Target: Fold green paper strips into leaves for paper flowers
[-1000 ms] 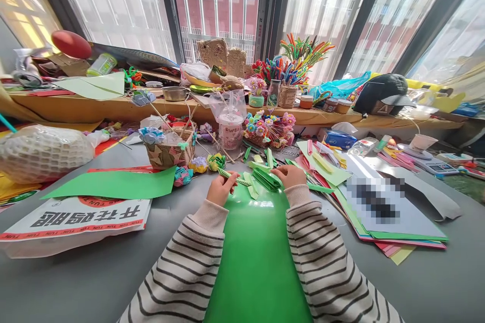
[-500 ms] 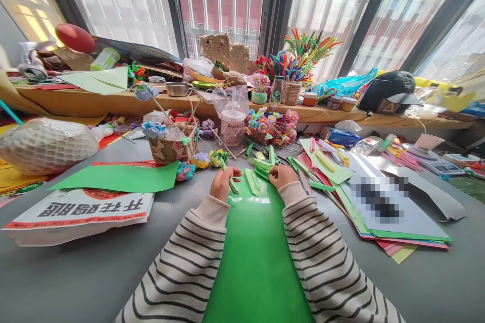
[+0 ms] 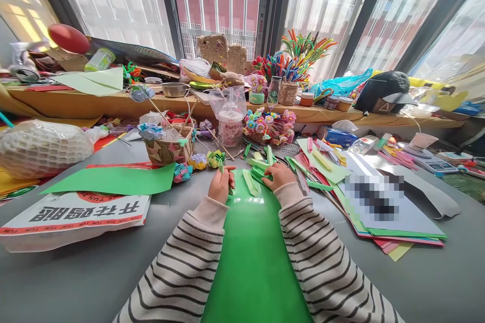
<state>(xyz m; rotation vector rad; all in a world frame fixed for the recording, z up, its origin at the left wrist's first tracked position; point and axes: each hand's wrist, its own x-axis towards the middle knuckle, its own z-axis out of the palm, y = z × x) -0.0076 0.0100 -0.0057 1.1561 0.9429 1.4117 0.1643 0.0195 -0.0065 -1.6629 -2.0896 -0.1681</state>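
A long green paper sheet (image 3: 253, 257) lies on the grey table (image 3: 87, 272) between my striped sleeves. My left hand (image 3: 220, 185) is closed on a thin green paper stem (image 3: 223, 174) that rises to a yellow-green paper flower (image 3: 215, 158). My right hand (image 3: 278, 175) rests fingers-down on a pile of folded green paper strips (image 3: 261, 171) at the sheet's far end. One loose folded green strip (image 3: 250, 182) lies between the two hands.
A woven basket of paper flowers (image 3: 168, 146), a plastic cup (image 3: 230, 123) and a flower basket (image 3: 267, 128) stand behind my hands. A green sheet (image 3: 113, 180) over a printed bag (image 3: 76, 214) lies left. Stacked coloured paper (image 3: 379, 207) fills the right. The windowsill is cluttered.
My left hand has turned the stem from pointing right across the sheet to pointing up toward the flower. My right hand has slid slightly left on the folded strips.
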